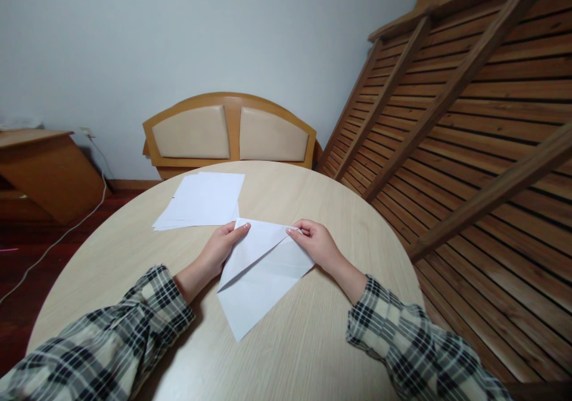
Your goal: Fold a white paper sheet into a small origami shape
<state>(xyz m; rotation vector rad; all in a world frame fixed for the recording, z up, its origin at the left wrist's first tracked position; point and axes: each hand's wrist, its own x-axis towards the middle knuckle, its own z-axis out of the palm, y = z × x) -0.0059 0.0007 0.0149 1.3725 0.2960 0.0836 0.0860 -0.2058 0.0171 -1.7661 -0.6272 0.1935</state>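
Observation:
A folded sheet of white paper (272, 276) is held between my two hands over the round table. One corner of it is turned over into a triangular flap, whose edge runs diagonally across the sheet. My left hand (220, 247) pinches the sheet at its upper left, thumb on top and fingers underneath. At the upper right corner, my right hand (316, 240) grips the paper between thumb and fingers. The sheet's lower corner points toward me.
A loose stack of white paper (203, 198) lies at the table's far left. The pale round table (357, 341) fills the foreground. Behind it stands a padded headboard (235, 130); a slatted wooden frame (447, 127) leans at the right. A desk (49, 174) and a white cable (58, 240) are at left.

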